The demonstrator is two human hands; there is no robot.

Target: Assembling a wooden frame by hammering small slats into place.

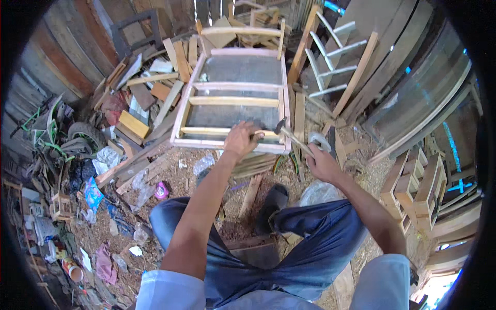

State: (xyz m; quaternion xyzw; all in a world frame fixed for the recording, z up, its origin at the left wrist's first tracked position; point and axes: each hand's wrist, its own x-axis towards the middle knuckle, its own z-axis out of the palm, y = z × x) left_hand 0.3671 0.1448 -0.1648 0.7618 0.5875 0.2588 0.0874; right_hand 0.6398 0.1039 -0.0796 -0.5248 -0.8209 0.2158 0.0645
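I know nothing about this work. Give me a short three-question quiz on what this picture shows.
1. True or false: the right hand holds a hammer.
2. What does the left hand rest on?
A. the tyre
B. the wooden frame
C. the ladder-like rack
3. What covers the ground by the feet?

Key:
1. True
2. B, at its near rail
3. Sawdust, shavings and wood offcuts

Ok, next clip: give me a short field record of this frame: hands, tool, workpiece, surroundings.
left hand: on the lower rail of the wooden frame, fingers curled
right hand: grips the hammer by its handle
hammer head: beside the left hand, at the frame's lower rail
frame: lies flat on the ground
surroundings: scrap wood, sawdust, ladder
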